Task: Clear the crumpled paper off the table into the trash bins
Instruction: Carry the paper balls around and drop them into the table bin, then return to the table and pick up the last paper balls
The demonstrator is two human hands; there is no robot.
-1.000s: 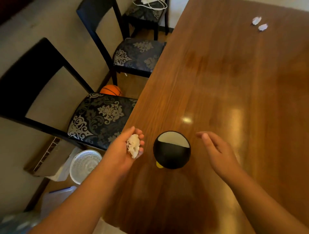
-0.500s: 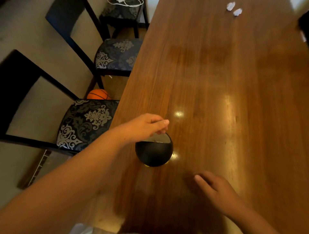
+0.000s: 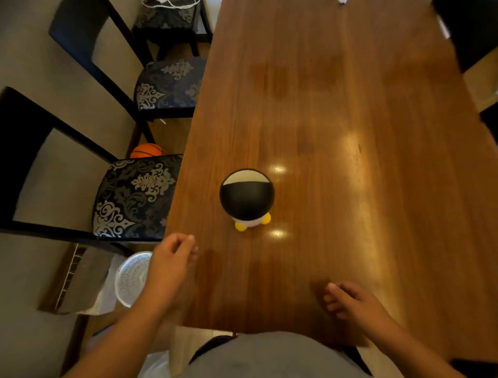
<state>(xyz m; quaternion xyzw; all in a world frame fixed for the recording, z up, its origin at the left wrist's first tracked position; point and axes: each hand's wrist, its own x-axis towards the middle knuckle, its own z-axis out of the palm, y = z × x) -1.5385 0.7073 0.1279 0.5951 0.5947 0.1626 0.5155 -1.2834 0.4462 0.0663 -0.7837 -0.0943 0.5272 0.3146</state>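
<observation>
Left hand (image 3: 172, 260) hovers at the near left edge of the table (image 3: 350, 121), fingers loosely curled with nothing between them. Just beside it, down on the floor, stands a white mesh basket (image 3: 130, 278), which may be one of the bins. Further right, well in from the edge, the little round bin (image 3: 246, 198) sits upright on its yellow feet, black dome towards me, pale opening at the far side. I cannot see what is inside it.

No crumpled paper lies within my reach. All I can make out is a small white scrap (image 3: 342, 1) at the far end of the table, cut off by the top of the view. My right hand (image 3: 353, 303) is low over the wood near my body, fingers also slack and holding nothing.

So I judge I am between pieces, both hands free. Next I need to move along the table or lean far forward, pinch that scrap, and carry it to a bin.
</observation>
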